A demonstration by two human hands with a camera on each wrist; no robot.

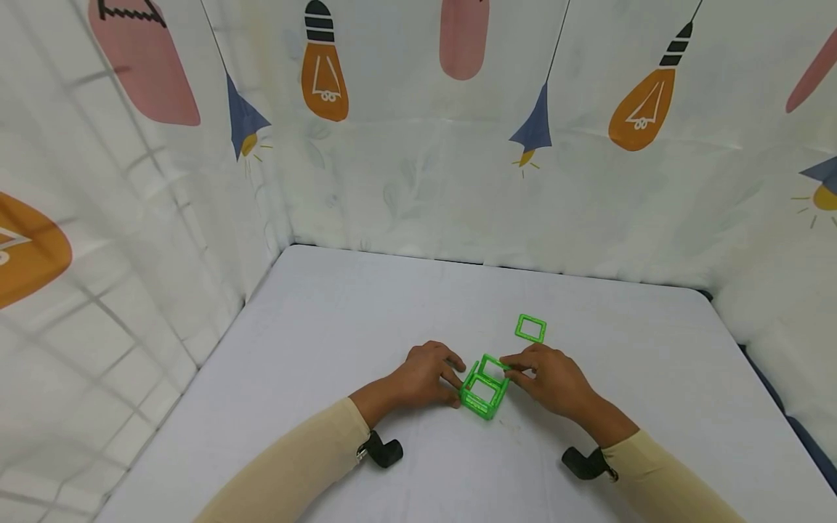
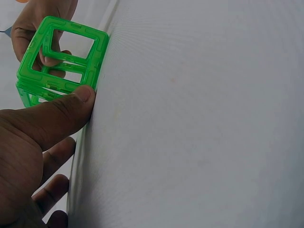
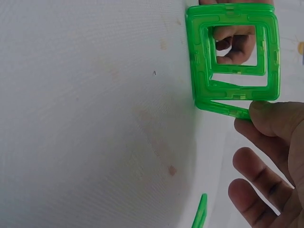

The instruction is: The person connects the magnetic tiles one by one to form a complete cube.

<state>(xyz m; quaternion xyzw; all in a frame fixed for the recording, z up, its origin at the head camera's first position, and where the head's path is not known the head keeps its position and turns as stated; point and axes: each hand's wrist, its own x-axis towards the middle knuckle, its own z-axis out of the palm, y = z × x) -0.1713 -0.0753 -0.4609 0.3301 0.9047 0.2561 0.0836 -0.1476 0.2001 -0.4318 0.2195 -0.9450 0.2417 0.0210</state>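
Note:
A box-like build of translucent green square-frame tiles stands on the white table between both hands. My left hand holds it at its left side, the thumb on a lower edge in the left wrist view. From the right, my right hand pinches one square-frame tile between thumb and forefinger. That tile slants outward from the build's edge in the right wrist view, while the other fingers stay spread. Fingers of the left hand show through the frames there.
A loose green square-frame tile lies just beyond the right hand. The white-covered table runs back to a printed fabric wall, with another fabric wall on the left. Each wrist carries a black camera mount.

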